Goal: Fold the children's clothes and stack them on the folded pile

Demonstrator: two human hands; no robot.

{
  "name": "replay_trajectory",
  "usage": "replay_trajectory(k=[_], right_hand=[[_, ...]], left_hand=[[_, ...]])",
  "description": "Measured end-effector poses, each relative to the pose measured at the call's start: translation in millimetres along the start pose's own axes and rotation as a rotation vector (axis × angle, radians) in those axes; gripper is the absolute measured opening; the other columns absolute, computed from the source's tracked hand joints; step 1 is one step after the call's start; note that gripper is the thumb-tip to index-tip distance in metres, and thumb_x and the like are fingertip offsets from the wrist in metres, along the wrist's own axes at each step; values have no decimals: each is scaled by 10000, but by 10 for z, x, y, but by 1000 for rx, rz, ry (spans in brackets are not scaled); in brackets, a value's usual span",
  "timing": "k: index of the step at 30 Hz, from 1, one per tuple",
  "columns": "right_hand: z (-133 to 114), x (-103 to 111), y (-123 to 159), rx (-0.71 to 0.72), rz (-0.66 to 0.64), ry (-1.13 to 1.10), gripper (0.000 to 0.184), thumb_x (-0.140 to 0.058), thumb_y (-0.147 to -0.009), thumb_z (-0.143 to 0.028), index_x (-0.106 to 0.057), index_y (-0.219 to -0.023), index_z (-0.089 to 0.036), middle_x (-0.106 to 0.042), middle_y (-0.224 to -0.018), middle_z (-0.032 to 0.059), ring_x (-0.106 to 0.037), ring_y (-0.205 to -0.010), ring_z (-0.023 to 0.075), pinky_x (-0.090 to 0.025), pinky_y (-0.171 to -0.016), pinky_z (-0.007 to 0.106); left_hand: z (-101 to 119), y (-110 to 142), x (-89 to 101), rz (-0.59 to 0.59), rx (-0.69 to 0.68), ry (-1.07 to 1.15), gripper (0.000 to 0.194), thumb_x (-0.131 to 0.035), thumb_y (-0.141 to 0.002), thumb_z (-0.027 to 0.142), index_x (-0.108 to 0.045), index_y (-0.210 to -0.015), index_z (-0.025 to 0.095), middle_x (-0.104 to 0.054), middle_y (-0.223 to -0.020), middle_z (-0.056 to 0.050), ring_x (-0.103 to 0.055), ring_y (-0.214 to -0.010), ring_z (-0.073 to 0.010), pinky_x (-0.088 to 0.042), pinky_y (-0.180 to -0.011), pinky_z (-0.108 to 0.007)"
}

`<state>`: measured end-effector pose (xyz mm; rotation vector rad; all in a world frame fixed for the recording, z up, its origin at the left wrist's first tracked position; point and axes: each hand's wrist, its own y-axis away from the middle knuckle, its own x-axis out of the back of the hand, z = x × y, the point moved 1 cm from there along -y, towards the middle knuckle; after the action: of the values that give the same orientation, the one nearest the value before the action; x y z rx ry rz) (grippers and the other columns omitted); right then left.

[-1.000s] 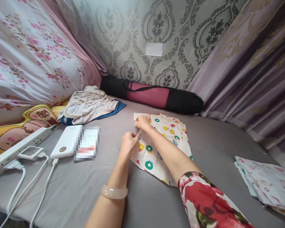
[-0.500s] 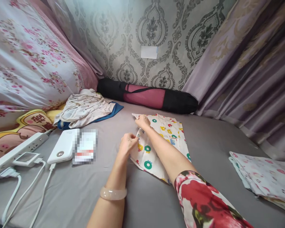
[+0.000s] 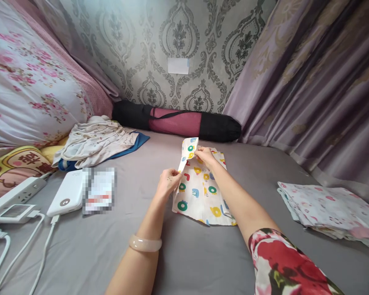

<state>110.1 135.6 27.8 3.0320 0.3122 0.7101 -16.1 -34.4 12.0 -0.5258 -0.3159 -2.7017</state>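
Observation:
A white cloth (image 3: pixel 198 200) printed with green rings and yellow, blue and red figures lies spread on the grey bed sheet, perhaps a small garment; its kind is not plain. My left hand (image 3: pixel 168 181) pinches its left edge, wrist ringed by a pale bangle (image 3: pixel 145 243). Farther up, my right hand (image 3: pixel 205 156) grips a raised narrow flap (image 3: pixel 189 148) of the same cloth between thumb and fingers. The flap stands up from the sheet and leans over the cloth's upper left. My right forearm covers part of the cloth's right side.
On the right lies a folded stack of printed cloths (image 3: pixel 329 211). At left are crumpled clothes (image 3: pixel 95 139), a white power bank (image 3: pixel 69 192) with cable, a blurred packet (image 3: pixel 100 190) and a power strip (image 3: pixel 17 194). A black and pink rolled bag (image 3: pixel 175 121) lies along the wall.
My right hand has moved right, lifting the cloth's upper left part into a standing flap. My left hand keeps its pinch on the left edge. The camera view has turned slightly right.

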Motion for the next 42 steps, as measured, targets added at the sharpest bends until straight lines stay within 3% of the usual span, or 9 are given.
replay_trajectory(k=[6, 11, 15, 19, 25, 30, 32, 36, 42], right_hand=[[230, 171, 14, -23, 37, 48, 36, -576, -669, -192, -573, -634, -197, -578, -580, -43, -565, -549, 99, -422, -519, 180], [413, 312, 25, -79, 101, 227, 25, -608, -652, -202, -624, -633, -204, -594, -544, -20, -596, -585, 146, -432, -528, 210], [484, 414, 32, -114, 150, 384, 46, -628, -642, -177, -664, -652, -203, -646, -614, 17, -637, -708, 192, -467, -620, 241], [416, 426, 45, -94, 205, 487, 185, -595, -715, -180, -712, -855, -209, -713, -931, 73, -637, -967, 250, -477, -781, 288], [203, 153, 67, 178, 119, 715, 397, -378, -921, -199, -592, -1254, -180, -588, -1323, 101, -533, -1215, 238, -400, -1004, 322], [82, -183, -24, 394, -97, 891, 486, -276, -987, -263, -413, -1437, -142, -347, -1544, 99, -242, -1439, 226, -136, -1173, 432], [42, -301, -96, 409, -153, 942, 533, -240, -1000, -315, -346, -1480, -110, -265, -1579, 104, -136, -1472, 234, -48, -1182, 476], [36, -468, -262, 393, -188, 1007, 600, -193, -1001, -378, -289, -1505, -66, -219, -1592, 108, -105, -1477, 240, 6, -1184, 473], [275, -545, -441, 293, -149, 955, 624, -150, -997, -392, -244, -1518, -63, -185, -1601, 104, -115, -1475, 217, -54, -1185, 449]], left_hand=[[82, 67, -156, -63, -52, -13, 184, -567, -761, 326, -643, -716, 165, -666, -637, -30, -601, -600, -142, -399, -548, -215], [108, 85, -248, -157, -120, -18, 268, -535, -829, 400, -666, -847, 167, -702, -716, -38, -628, -625, -155, -438, -576, -230], [97, 46, -223, -44, -145, -126, 275, -489, -873, 387, -678, -892, 188, -718, -801, -47, -651, -801, -195, -458, -684, -263], [66, 23, -197, 51, -189, -232, 241, -466, -882, 297, -685, -924, 203, -712, -906, -56, -625, -865, -203, -446, -734, -285], [-8, 26, -274, 35, -370, -465, 257, -415, -902, 211, -654, -996, 194, -688, -1032, -75, -560, -992, -231, -429, -872, -324], [-31, 42, -314, -93, -451, -605, 337, -404, -878, 163, -575, -1168, 166, -605, -1264, -106, -496, -1211, -258, -387, -1018, -381], [-36, 53, -323, -139, -447, -639, 413, -405, -882, 181, -504, -1283, 156, -500, -1413, -122, -379, -1358, -274, -310, -1108, -422], [-60, 71, -349, -243, -423, -689, 522, -390, -905, 230, -371, -1414, 119, -296, -1561, -149, -168, -1472, -294, -167, -1183, -487], [-49, 85, -351, -324, -421, -687, 479, -361, -922, 233, -390, -1392, 145, -279, -1570, -146, -183, -1469, -293, -125, -1180, -553]])
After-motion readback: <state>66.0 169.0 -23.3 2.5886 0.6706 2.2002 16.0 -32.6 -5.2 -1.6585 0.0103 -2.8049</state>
